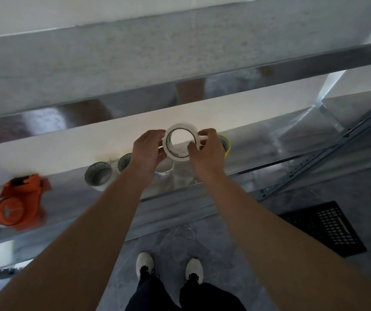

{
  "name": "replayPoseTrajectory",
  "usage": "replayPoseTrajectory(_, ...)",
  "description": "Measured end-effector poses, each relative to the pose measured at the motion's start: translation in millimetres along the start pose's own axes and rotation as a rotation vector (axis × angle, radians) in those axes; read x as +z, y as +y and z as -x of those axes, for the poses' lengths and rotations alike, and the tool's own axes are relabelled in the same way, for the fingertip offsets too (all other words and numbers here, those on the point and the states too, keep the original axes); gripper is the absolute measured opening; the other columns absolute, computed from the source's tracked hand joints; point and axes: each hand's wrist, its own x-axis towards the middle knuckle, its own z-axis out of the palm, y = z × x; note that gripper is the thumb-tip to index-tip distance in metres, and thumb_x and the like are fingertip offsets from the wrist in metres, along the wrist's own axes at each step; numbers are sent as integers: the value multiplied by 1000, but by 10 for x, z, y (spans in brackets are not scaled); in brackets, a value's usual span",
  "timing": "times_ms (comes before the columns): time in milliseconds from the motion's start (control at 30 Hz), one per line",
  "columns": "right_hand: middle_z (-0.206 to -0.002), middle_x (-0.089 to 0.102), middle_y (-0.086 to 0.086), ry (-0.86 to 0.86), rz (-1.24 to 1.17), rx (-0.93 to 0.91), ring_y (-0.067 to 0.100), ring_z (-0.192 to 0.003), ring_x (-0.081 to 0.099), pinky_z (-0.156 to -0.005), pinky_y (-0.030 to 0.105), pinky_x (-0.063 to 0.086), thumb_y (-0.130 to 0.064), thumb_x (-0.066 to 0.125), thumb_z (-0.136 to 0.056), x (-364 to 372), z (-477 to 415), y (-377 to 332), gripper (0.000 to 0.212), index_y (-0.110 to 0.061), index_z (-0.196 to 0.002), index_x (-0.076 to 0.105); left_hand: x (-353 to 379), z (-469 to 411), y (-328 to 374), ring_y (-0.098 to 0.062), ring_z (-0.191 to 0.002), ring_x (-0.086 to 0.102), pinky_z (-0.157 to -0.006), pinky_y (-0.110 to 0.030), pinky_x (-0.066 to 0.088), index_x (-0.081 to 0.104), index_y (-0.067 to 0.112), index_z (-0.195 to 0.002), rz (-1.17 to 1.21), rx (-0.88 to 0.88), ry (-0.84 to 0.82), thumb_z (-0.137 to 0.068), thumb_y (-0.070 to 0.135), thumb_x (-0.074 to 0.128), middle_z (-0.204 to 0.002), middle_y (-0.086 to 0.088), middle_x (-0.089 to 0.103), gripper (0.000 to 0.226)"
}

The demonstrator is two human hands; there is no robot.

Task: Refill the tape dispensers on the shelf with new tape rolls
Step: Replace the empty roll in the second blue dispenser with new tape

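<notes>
I hold a white tape roll (175, 153) upright in the air above the metal shelf (202, 182), its open core facing me. My left hand (148, 151) grips its left edge and my right hand (207, 149) pinches its right edge with thumb and fingers. An orange tape dispenser (20, 203) with a roll loaded lies on the shelf at far left. More rolls stand on the shelf: a white one (98, 178), another (125, 161) behind my left hand, one (165, 170) below the held roll, and a yellow one (226, 143) partly hidden by my right hand.
An upper metal shelf (180, 52) runs across above the hands. A black plastic crate (328, 227) sits on the grey floor at lower right. Metal rails (328, 151) lean at the right. My two white shoes (168, 265) stand on the floor below.
</notes>
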Motion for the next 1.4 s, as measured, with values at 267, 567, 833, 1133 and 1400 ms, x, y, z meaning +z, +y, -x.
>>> replayPoseTrajectory(267,-98,69,9,-13,31,-118,27,-90,67,-85,40,53,-21,70,-84,-67,258,-342,39,-25,-123,64,-285,295,116,-33,-111,73,-101,-40,58,75,8,-103,-31,66,15,-101,8,59,-115,-18,77,17)
replayPoseTrajectory(567,-119,61,11,-1,69,-162,26,-103,61,-79,26,37,-14,68,-88,32,679,-829,37,-21,-124,63,-829,636,369,-30,-95,64,-91,-41,57,77,5,-109,-171,188,-42,-97,8,62,-115,-25,74,19)
replayPoseTrajectory(833,-110,64,8,-20,76,-148,27,-96,59,-76,31,39,-13,67,-88,438,1375,-1223,24,-12,-107,54,-1664,985,454,-21,-76,64,-80,-35,54,83,20,-102,-205,277,-27,-93,5,61,-87,-3,76,28)
replayPoseTrajectory(1133,-111,64,7,-59,81,-151,28,-98,61,-77,33,44,-21,68,-93,888,2110,-1640,23,-16,-110,52,-2577,1275,565,-26,-108,75,-102,-49,61,80,27,-113,-201,306,13,-83,16,64,-109,1,81,36)
replayPoseTrajectory(1400,-120,65,10,-172,71,-273,30,-109,61,-86,36,48,-17,60,-96,1246,2448,-1902,37,-26,-131,60,-3130,1435,713,-36,-109,72,-95,-48,64,73,19,-129,-214,290,105,-96,6,63,-109,-7,78,37)
